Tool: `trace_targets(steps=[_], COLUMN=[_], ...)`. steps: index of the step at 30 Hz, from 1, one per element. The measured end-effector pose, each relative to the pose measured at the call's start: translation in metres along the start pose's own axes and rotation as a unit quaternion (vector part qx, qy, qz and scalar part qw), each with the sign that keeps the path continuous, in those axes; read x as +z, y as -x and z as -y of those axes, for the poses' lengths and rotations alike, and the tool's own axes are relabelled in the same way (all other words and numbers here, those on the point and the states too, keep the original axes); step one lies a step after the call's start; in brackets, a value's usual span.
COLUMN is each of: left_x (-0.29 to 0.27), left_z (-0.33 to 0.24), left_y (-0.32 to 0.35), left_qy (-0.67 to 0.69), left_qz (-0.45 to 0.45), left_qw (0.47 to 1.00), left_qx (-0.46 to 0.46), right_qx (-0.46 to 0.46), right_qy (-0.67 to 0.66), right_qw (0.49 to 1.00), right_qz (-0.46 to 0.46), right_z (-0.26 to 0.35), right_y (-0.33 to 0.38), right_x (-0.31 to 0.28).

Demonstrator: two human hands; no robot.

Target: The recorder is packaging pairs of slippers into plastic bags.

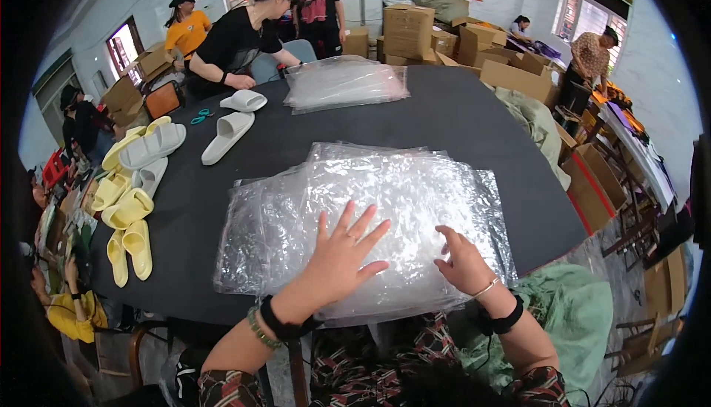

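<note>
Clear plastic bags [404, 185] lie fanned out in a loose, shiny stack along the near edge of the dark table. My left hand [335, 259] rests flat on top of them with its fingers spread, a ring on one finger. Over the right part of the stack, my right hand [468, 265] has its thumb and forefinger apart and the other fingers bent. I see nothing held in it; whether it touches the top bag, I cannot tell.
A second pile of clear bags [348, 87] is at the table's far side, near a person in black [248, 40]. Grey slippers [228, 138], yellow slippers [138, 248] and teal scissors [201, 117] lie at left. Cardboard boxes [409, 31] stand behind; green cloth [570, 311] lies right.
</note>
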State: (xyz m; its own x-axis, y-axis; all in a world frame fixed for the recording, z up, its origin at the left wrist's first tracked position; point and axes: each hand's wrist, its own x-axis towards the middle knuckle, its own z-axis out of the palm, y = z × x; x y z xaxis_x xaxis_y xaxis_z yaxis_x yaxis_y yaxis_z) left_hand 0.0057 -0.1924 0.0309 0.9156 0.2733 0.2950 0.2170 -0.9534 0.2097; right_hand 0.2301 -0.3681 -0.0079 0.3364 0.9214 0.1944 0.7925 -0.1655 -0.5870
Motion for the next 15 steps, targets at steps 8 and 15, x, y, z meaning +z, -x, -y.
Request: trace_targets(steps=[8, 15], left_x=[0.090, 0.089], left_z=[0.005, 0.056], left_y=[-0.037, -0.035], left_qy=[-0.039, -0.015], left_qz=[0.141, 0.128], left_qw=[0.988, 0.992], left_qx=[0.048, 0.004], right_qx=[-0.120, -0.063], right_qy=[0.197, 0.226], right_qw=[0.973, 0.963], right_qz=[0.004, 0.132], right_z=[0.016, -0.033], right_y=[0.005, 0.018], right_x=[-0.010, 0.031])
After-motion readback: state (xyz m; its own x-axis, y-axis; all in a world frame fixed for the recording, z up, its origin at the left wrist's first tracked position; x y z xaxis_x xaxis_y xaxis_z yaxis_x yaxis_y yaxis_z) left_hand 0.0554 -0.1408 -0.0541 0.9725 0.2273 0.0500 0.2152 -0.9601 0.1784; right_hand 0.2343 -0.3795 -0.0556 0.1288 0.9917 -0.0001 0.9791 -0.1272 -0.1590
